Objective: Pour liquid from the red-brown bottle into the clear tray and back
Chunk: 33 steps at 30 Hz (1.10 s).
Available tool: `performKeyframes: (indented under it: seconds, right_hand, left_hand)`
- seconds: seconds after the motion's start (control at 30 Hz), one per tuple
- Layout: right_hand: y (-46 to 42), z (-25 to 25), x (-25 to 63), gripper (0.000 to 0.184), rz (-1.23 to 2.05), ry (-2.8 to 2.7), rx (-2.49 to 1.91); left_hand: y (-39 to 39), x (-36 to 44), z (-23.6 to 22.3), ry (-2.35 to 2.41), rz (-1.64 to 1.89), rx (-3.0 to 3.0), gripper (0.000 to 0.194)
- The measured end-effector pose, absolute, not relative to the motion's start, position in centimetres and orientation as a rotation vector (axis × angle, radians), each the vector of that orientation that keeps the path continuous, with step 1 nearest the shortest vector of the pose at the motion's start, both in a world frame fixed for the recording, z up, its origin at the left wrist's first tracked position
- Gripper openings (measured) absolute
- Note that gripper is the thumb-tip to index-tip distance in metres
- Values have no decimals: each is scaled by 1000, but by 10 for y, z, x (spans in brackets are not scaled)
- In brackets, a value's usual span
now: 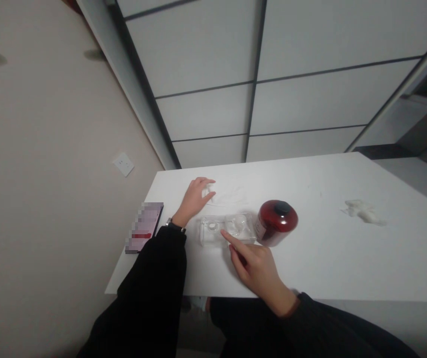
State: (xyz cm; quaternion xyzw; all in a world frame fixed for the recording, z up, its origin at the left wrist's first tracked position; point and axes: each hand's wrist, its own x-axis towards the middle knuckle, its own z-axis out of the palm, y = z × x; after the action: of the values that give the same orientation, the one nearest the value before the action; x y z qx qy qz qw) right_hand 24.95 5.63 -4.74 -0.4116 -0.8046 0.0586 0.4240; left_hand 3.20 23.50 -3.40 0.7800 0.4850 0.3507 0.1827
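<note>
Though near edges [348, 299], hands [196, 199] [254, 268] with room [333, 258]

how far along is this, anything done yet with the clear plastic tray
Nothing clearly looks finished: the clear moulded plastic tray lies flat on the white table. In hand: the right hand's index finger touches the tray, the left hand cups a small white item. Left: the dark red bottle with black cap stands untouched.

Head-worn view looks down, tilted, across the near white table [329, 258]
</note>
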Motion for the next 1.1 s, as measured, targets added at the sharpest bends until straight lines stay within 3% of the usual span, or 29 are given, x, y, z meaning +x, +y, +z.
performKeyframes:
  seconds: [0.23,0.43,0.7,1.1]
  right_hand:
    - [56,-44,249,42,131,-2012,-1028]
    - [56,-46,249,45,162,-2029,-1035]
    - [56,-43,249,42,130,-2017,-1021]
    - [56,-41,249,42,121,-2020,-1017]
  left_hand:
    - [199,16,-31,1299,536,2621,26]
    - [206,21,-33,1323,550,2701,17]
    - [202,25,-25,1302,535,2717,25]
    - [200,25,-25,1269,477,2786,19]
